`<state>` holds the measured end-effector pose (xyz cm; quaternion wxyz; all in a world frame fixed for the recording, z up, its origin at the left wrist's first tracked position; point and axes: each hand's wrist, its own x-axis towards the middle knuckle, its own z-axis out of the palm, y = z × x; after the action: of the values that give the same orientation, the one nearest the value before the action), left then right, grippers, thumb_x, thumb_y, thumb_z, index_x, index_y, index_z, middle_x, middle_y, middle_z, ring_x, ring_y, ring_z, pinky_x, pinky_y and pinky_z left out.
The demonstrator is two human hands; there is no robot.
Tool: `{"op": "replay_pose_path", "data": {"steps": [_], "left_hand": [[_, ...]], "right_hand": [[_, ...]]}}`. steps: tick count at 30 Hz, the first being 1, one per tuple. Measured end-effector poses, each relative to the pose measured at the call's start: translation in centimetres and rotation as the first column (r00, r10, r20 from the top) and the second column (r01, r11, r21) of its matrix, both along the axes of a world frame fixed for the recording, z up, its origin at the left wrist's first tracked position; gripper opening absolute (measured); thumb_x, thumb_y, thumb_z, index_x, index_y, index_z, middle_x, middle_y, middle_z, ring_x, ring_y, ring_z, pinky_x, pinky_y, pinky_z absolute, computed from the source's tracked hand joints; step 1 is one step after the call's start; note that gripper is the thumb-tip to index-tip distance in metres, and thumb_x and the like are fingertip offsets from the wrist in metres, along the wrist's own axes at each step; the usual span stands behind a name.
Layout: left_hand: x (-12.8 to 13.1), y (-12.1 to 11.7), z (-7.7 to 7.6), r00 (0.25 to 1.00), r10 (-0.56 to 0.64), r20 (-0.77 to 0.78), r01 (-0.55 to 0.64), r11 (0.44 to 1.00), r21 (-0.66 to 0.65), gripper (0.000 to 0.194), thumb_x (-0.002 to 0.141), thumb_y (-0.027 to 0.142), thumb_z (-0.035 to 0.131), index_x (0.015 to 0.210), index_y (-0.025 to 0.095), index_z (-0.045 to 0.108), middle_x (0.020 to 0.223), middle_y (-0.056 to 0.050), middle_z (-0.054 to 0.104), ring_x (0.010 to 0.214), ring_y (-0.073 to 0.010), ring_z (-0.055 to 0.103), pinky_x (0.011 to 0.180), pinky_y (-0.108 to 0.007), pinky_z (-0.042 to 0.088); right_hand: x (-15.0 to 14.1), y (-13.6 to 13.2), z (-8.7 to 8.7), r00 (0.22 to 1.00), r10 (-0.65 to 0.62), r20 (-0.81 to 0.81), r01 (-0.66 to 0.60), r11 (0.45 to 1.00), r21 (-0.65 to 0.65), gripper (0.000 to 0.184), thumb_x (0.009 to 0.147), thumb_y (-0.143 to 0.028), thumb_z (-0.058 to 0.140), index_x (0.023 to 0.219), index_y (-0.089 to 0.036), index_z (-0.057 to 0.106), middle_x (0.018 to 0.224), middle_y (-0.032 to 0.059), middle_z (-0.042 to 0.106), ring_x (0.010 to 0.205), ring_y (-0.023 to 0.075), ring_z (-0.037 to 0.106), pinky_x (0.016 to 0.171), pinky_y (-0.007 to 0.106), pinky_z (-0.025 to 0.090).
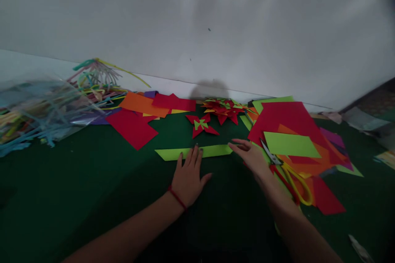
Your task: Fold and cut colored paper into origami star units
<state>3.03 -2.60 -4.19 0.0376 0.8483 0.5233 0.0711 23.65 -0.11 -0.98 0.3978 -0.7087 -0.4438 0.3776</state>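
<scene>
A long light-green paper strip (216,151) lies flat on the dark green tabletop, its left end cut at a slant. My left hand (189,176) is open, palm down, with its fingertips pressing on the strip's middle. At the strip's right end, the bent fingers of my right hand (248,155) close on the paper; part of that end is hidden behind them. Just beyond the strip sits a red paper star shape (202,125) with a small green piece on top. Behind it is a pile of red and green cut-paper shapes (224,111).
Scissors with yellow and red handles (290,176) lie right of my right hand, beside stacked coloured paper (277,119). Red and orange sheets (132,127) are at left, near a clear bag of pipe cleaners (46,107). A white wall (154,20) stands behind. Another blade (359,248) shows at lower right.
</scene>
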Motion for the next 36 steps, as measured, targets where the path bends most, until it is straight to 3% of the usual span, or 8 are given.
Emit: {"op": "replay_pose_path", "data": {"steps": [2,7,11,17,23,29,36], "left_hand": [[-0.3,0.0,-0.1,1.0,-0.026,0.011,0.026,1.0,0.001,0.066,0.084,0.055,0.028,0.136,0.015,0.024,0.144,-0.012,0.02,0.131,-0.027,0.02,0.102,-0.05,0.02],[-1.1,-0.1,-0.1,0.997,-0.074,0.036,0.073,0.997,0.006,0.065,0.085,0.052,0.032,0.137,0.016,0.021,0.145,-0.012,0.018,0.13,-0.026,0.022,0.102,-0.049,0.021],[-1.5,0.0,0.0,0.992,-0.114,0.054,0.114,0.993,0.001,0.067,0.084,0.052,0.035,0.136,0.013,0.022,0.144,-0.014,0.02,0.13,-0.0264,0.021,0.103,-0.048,0.021],[-1.9,0.1,0.3,0.98,-0.184,0.07,0.185,0.983,-0.013,0.066,0.083,0.052,0.037,0.135,0.013,0.025,0.141,-0.014,0.026,0.13,-0.0263,0.02,0.104,-0.048,0.021],[-1.6,-0.1,0.4,0.987,-0.155,0.048,0.155,0.988,-0.009,0.065,0.082,0.052,0.038,0.132,0.011,0.031,0.139,-0.016,0.031,0.129,-0.0288,0.024,0.102,-0.05,0.023],[-1.7,-0.1,0.2,0.987,-0.156,0.047,0.156,0.988,-0.003,0.064,0.083,0.051,0.037,0.134,0.014,0.028,0.14,-0.015,0.03,0.129,-0.0278,0.024,0.102,-0.05,0.022],[-1.8,-0.2,0.3,0.981,-0.184,0.057,0.184,0.983,-0.001,0.06,0.084,0.051,0.035,0.135,0.019,0.027,0.14,-0.014,0.029,0.129,-0.0288,0.024,0.101,-0.052,0.022]], "right_hand": [[-0.3,-0.6,-0.8,1.0,0.002,0.002,-0.002,1.0,0.012,0.042,0.063,-0.047,0.065,0.096,-0.022,0.065,0.08,0.0021,0.067,0.072,0.0176,0.061,0.057,0.025,0.046],[-1.1,-1.8,-1.6,0.971,-0.063,-0.229,0.072,0.997,0.031,0.042,0.065,-0.045,0.065,0.099,-0.02,0.065,0.093,0.0048,0.068,0.086,0.0228,0.062,0.069,0.031,0.05],[-2.2,-2.6,-1.4,0.923,0.115,-0.367,-0.101,0.993,0.056,0.039,0.072,-0.04,0.061,0.106,-0.021,0.062,0.1,0.0058,0.066,0.09,0.023,0.062,0.078,0.036,0.05],[-2.9,-2.6,-2.1,0.956,0.136,-0.261,-0.145,0.989,-0.016,0.045,0.077,-0.038,0.056,0.119,-0.023,0.052,0.108,0.0051,0.063,0.095,0.0225,0.061,0.084,0.039,0.049],[-4.1,-3.1,-1.2,0.988,0.155,-0.013,-0.154,0.986,0.059,0.041,0.078,-0.036,0.054,0.118,-0.027,0.053,0.109,0.0011,0.064,0.102,0.0228,0.058,0.088,0.04,0.046],[-5.0,-2.8,-1.9,0.93,0.211,-0.301,-0.187,0.976,0.109,0.046,0.073,-0.033,0.061,0.117,-0.019,0.054,0.113,0.005,0.062,0.106,0.0224,0.056,0.092,0.037,0.044],[-4.5,-2.4,-2.5,0.981,0.176,-0.083,-0.165,0.978,0.124,0.033,0.073,-0.029,0.06,0.105,-0.021,0.062,0.103,0.004,0.066,0.099,0.0216,0.059,0.09,0.036,0.044]]}}
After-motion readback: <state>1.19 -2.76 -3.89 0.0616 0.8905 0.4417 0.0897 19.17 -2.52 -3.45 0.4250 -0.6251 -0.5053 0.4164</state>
